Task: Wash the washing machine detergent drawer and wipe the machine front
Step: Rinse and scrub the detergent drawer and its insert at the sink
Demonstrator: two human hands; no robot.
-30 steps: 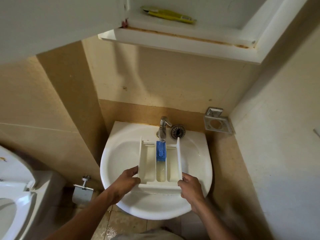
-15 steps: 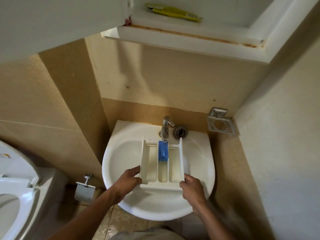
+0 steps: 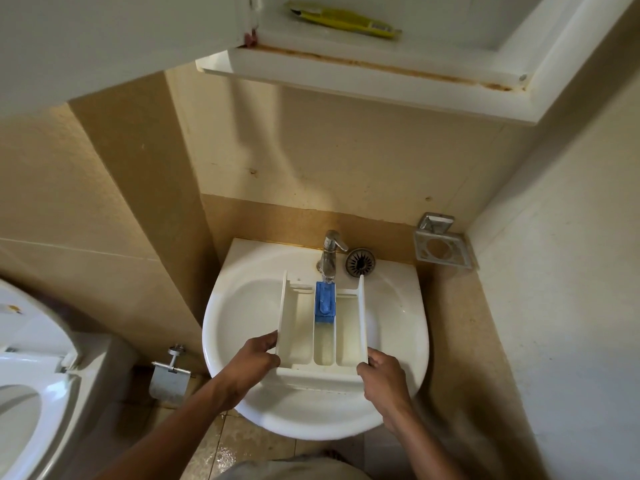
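Far left of my left hand: toilet (image 3: 31, 393). Nearer that hand, low on the wall, a metal paper holder (image 3: 169, 379).

Left hand (image 3: 252, 365) grips the near left corner of the detergent drawer (image 3: 296, 327), fingers curled round its side wall.

The drawer is held between both hands over the sink (image 3: 412, 341), its three compartments facing up. Its blue insert (image 3: 325, 303) sits at the far end of the middle compartment, directly under the tap (image 3: 330, 254).

A round strainer (image 3: 360, 263) lies on the sink's far rim, just beside the tap.

Right hand (image 3: 384, 379) clasps the drawer's near right corner.

Beyond and right of it, a metal soap holder (image 3: 441, 251) on the wall.
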